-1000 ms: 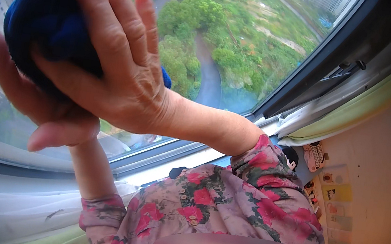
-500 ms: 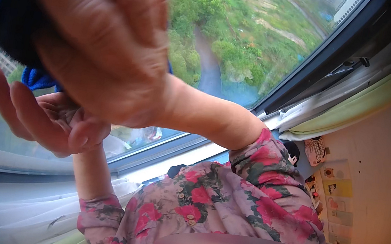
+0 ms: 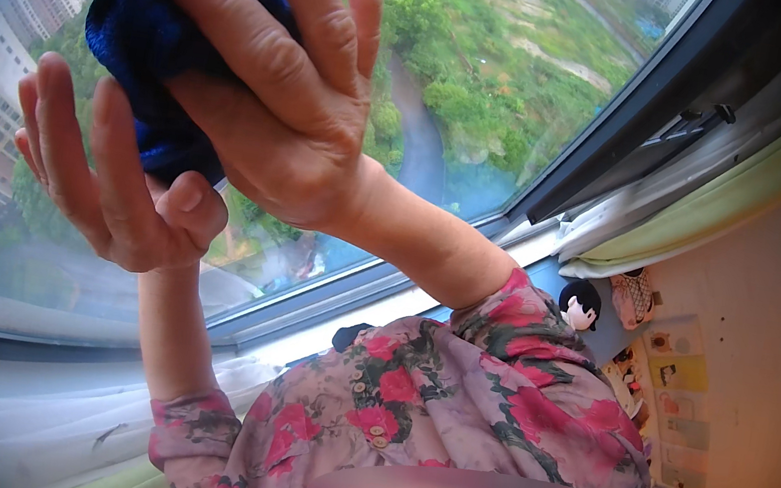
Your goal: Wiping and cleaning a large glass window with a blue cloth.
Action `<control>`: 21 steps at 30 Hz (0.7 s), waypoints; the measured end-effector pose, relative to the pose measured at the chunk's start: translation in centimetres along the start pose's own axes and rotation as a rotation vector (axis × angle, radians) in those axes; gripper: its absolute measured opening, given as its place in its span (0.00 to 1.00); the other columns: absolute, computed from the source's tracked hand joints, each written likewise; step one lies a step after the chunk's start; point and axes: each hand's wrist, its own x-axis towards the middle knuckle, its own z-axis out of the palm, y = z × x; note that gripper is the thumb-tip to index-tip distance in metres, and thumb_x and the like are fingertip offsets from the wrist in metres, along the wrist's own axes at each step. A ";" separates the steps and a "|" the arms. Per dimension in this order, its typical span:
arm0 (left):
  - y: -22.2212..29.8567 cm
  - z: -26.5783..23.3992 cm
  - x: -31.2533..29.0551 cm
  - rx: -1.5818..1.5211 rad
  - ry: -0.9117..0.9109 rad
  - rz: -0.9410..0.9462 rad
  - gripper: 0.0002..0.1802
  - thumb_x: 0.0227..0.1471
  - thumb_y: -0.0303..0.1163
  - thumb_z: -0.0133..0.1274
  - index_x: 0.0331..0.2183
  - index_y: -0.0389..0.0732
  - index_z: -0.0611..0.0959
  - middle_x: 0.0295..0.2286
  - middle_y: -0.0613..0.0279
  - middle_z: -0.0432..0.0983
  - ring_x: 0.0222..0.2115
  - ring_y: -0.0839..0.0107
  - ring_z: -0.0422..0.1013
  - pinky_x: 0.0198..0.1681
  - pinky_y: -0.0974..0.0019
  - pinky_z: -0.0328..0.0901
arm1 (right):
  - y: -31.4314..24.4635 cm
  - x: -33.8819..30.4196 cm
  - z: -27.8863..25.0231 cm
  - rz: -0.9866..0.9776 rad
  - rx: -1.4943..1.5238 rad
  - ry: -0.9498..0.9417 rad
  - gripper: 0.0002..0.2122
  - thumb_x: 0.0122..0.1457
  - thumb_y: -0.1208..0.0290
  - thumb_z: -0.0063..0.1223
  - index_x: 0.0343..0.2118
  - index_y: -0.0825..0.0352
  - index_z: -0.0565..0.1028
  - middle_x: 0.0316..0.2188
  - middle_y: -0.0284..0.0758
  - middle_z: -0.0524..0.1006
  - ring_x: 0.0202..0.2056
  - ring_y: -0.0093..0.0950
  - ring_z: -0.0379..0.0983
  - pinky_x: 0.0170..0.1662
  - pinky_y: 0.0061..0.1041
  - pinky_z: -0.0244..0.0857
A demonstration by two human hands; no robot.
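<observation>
A bunched dark blue cloth (image 3: 169, 39), fluffy like a towel, is at the upper left in front of the window glass. My right hand (image 3: 281, 96) lies over it, back of the hand toward me. Its thumb and fingers spread across the folds and hold the cloth. Below and to the left, my left hand (image 3: 127, 184) is turned up with its fingers apart and slightly curled. The cloth's lower end hangs at the left palm; whether it touches there I cannot tell.
A large window pane (image 3: 495, 88) looks out on greenery, a road and tall buildings. Its dark frame (image 3: 633, 109) runs along the right. White and green curtains (image 3: 721, 193) hang at both sides. A black-haired doll figure (image 3: 580, 305) and a checkered bag (image 3: 633, 298) are near the wall.
The cloth and my right hand have moved away from me and slightly right, showing more of the cloth. My left hand has risen, its fingers now pointing up.
</observation>
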 end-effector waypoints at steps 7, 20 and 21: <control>-0.9 -0.8 -0.2 -0.280 0.034 -0.089 0.40 0.62 0.58 0.20 0.47 0.34 0.75 0.47 0.47 0.72 0.47 0.47 0.71 0.52 0.46 0.65 | -2.8 -0.2 1.5 -0.120 -0.108 -0.103 0.12 0.55 0.55 0.52 0.37 0.53 0.81 0.51 0.32 0.69 0.64 0.37 0.50 0.65 0.58 0.25; -1.6 -0.4 -0.1 -0.234 -0.133 0.012 0.32 0.60 0.56 0.37 0.52 0.40 0.73 0.48 0.52 0.73 0.50 0.54 0.70 0.50 0.50 0.67 | 2.3 1.6 0.3 -0.034 -0.056 0.243 0.04 0.42 0.67 0.62 0.22 0.56 0.77 0.53 0.39 0.69 0.61 0.47 0.55 0.63 0.59 0.30; -1.5 0.1 -0.5 -0.245 -0.113 0.029 0.33 0.59 0.56 0.39 0.51 0.39 0.72 0.49 0.49 0.72 0.50 0.52 0.69 0.51 0.50 0.67 | 2.5 2.1 1.1 -0.056 -0.115 0.297 0.03 0.43 0.66 0.61 0.21 0.55 0.77 0.51 0.40 0.70 0.61 0.48 0.56 0.63 0.61 0.31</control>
